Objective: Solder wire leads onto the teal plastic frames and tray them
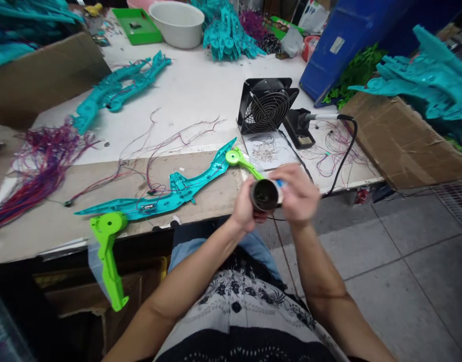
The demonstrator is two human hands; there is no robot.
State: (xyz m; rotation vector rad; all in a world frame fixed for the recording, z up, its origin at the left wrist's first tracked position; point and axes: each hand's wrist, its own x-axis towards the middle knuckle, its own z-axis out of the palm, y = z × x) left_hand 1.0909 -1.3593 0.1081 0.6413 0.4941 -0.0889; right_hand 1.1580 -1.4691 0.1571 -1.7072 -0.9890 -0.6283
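Observation:
My left hand [245,205] is wrapped around a dark round container [266,195], its hollow mouth facing up at me. My right hand [300,195] is at the container's right side, fingers curled and blurred by motion. A small blue and white patch shows between these fingers and the container; what it belongs to is unclear. Just beyond the hands, a bright green arm-shaped part [234,157] touches the tip of a long turquoise plastic part [181,188]. That part carries thin wires and a small metal piece. Another green part [109,241] hangs over the table's front edge.
Behind my hands stand a black fan [267,106] and a soldering iron [321,117] in its stand. Loose wire bundles [45,166] lie left. Cardboard boxes [411,136] flank the table [200,100]. A white basin [178,25] and blue bin [340,45] stand at the back.

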